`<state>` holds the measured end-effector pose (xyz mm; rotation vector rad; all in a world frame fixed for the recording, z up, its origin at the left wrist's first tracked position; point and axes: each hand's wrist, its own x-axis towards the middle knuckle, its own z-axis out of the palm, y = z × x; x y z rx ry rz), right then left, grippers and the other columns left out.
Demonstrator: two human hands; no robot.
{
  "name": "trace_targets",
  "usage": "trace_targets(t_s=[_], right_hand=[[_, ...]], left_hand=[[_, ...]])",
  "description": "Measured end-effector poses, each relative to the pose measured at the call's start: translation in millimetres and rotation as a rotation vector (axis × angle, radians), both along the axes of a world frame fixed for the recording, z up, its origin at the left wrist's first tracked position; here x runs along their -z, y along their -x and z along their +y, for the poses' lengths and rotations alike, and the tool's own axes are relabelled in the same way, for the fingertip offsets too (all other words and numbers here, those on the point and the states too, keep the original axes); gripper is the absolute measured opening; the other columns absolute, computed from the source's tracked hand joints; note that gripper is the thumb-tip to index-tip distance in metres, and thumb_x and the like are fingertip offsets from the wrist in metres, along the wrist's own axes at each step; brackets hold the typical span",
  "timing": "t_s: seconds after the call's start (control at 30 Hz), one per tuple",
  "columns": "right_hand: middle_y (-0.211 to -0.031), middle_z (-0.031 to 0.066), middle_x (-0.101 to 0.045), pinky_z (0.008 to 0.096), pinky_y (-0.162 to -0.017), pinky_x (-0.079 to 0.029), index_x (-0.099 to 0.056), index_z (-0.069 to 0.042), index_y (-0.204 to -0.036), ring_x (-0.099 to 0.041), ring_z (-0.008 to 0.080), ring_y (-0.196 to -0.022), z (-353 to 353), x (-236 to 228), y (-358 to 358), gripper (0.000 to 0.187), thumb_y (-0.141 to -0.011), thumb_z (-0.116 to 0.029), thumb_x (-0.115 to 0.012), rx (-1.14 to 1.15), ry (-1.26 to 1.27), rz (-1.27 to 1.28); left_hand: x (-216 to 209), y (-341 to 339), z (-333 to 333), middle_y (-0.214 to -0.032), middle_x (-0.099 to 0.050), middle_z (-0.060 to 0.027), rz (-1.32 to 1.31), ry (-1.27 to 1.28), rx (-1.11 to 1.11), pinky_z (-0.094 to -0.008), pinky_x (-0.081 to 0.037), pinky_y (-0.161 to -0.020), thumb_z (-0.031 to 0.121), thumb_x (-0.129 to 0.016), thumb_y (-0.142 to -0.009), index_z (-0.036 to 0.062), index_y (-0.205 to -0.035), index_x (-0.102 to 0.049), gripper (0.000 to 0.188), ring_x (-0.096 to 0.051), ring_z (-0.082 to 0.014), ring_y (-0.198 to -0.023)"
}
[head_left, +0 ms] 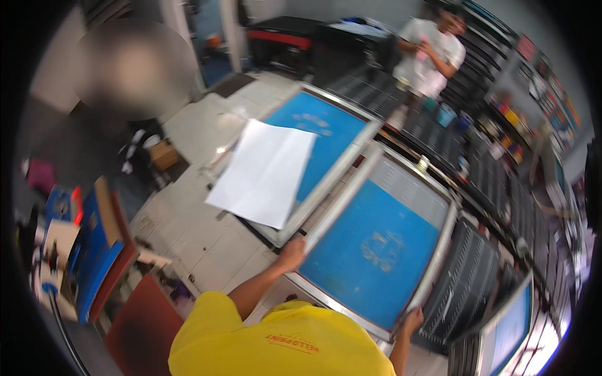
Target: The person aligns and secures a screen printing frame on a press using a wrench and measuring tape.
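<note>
A screen printing frame (pixel 351 250) with blue mesh and a pale metal rim lies in front of me, slightly tilted in the view. It carries a faint light design near its middle and a greyish strip along its far end. My left hand (pixel 292 254) is closed around its near left corner. At the near right corner my right hand (pixel 410 321) grips the rim; its fingers are partly hidden. Just beyond, to the left, rests a second blue screen (pixel 335 119), with a large white sheet (pixel 263 172) over its left part.
Dark ribbed platens (pixel 467 282) run along the right side. Another blue framed screen (pixel 511 326) leans at the lower right. Blue and brown boards (pixel 103 250) stand at the left. Beyond the screens stands a person in a white shirt (pixel 433 50); another blurred figure is at the upper left.
</note>
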<state>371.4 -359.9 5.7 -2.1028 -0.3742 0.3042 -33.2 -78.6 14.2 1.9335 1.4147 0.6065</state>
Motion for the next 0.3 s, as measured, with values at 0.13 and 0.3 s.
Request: trace_targets(t_s=[0.13,0.3], right_hand=[[-0.079,0.0111,-0.060,0.0331,-0.069,-0.042,-0.059,0.009,-0.096,-0.051,0.0175,-0.073,6,-32,6,0.029,-0.091,-0.015,-0.044,-0.041,0.076,-0.010],[-0.067,0.0090,-0.049,0.0355,-0.064,-0.038,-0.053,0.006,-0.080,-0.041,0.0158,-0.067,5,-6,6,0.029,-0.090,-0.021,-0.048,0.087,-0.001,-0.135]], left_hand=[[-12,-13,4,-0.091,-0.059,-0.0322,-0.092,0.034,-0.029,-0.0534,-0.043,-0.077,0.029,-0.032,-0.099,-0.0054,-0.093,-0.055,0.042,-0.055,-0.0494,-0.090],[-26,-15,8,-0.096,-0.059,-0.0322,-0.064,0.093,0.006,-0.0517,-0.042,-0.083,0.031,-0.031,-0.099,-0.0054,-0.098,-0.057,0.044,-0.054,-0.0488,-0.096]])
